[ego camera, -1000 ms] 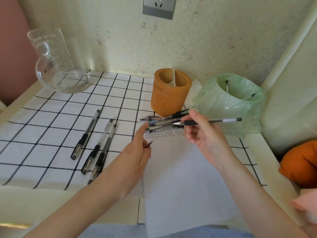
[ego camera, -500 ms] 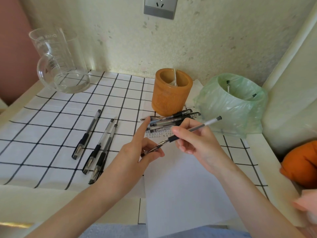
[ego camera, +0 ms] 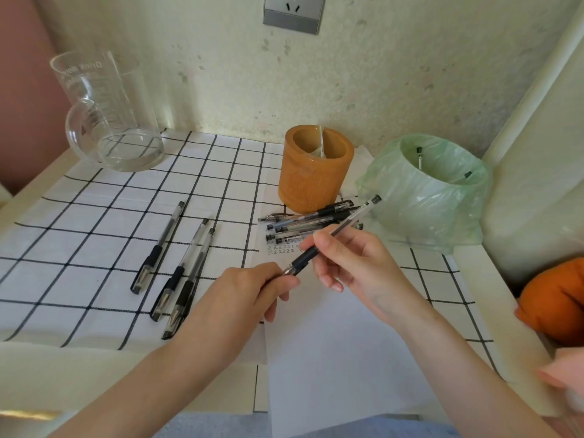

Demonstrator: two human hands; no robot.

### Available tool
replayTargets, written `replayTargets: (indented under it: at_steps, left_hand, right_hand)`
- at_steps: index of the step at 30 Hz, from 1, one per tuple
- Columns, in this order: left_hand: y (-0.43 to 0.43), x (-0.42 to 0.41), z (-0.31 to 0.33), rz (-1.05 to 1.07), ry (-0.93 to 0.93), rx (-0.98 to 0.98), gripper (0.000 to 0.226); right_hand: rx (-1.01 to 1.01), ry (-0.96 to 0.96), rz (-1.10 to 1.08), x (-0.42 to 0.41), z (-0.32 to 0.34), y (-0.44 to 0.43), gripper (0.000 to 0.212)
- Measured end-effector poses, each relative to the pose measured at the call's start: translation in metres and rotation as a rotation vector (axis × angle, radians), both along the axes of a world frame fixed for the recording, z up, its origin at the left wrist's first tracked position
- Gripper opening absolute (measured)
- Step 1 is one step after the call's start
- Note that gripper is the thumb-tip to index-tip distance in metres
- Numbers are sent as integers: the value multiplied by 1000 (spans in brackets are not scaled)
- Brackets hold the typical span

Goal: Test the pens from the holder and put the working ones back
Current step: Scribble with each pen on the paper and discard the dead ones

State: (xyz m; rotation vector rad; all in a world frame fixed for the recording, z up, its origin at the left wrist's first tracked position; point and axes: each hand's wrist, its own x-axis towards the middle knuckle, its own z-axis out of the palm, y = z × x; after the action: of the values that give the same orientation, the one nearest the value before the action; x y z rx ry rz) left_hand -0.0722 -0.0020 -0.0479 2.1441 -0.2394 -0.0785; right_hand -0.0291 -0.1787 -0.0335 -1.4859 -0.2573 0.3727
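Note:
My right hand (ego camera: pixel 357 267) pinches a clear pen with a black grip (ego camera: pixel 339 230), which slants up to the right over the white paper (ego camera: pixel 331 358). My left hand (ego camera: pixel 249 295) has its fingers curled round the pen's tip end, so the tip is hidden. The orange holder (ego camera: pixel 313 181) stands behind, with only a thin white strip inside. In front of it lies a pile of several pens (ego camera: pixel 309 221). Three more pens (ego camera: pixel 181 268) lie side by side on the checked cloth to the left.
A bin lined with a green bag (ego camera: pixel 436 200) holds two pens at the right. A glass jug (ego camera: pixel 104 121) stands at the back left. An orange object (ego camera: pixel 556 298) lies at the right edge. Small writing marks the paper's top (ego camera: pixel 281 249).
My right hand tilted the pen from level to tip-down and brought the tip to my left hand, which held a small dark cap. The left fingers have now closed over the tip.

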Motion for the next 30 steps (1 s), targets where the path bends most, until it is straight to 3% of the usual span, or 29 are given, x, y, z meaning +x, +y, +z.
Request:
replayTargets:
  at_steps: [7,19,24,27,28,30]
  left_hand:
    - [-5,-5,-1,38,-86,180,33]
    - [-9,-7,-5,111,-17,10,33]
    - [-9,-10,0,64,-8,13,41]
    - [-2,-8,7,71,13,174,56]
    - [1,-7,8,92,-16,274,59]
    - [9,-4,6,180,-126,508,55]
  right_hand:
    - [-25,-44,-61,-4,-6,6,24]
    - [-22,-112,-86,-5,-9,17,21]
    - [-59,-214,44,-9,-8,15,20]
    - [87,-188,-20,-3,-1,5,18]
    - [51,-225,-67,1,2,-2,17]
    - [-304,-372,-147,10,8,-16,17]
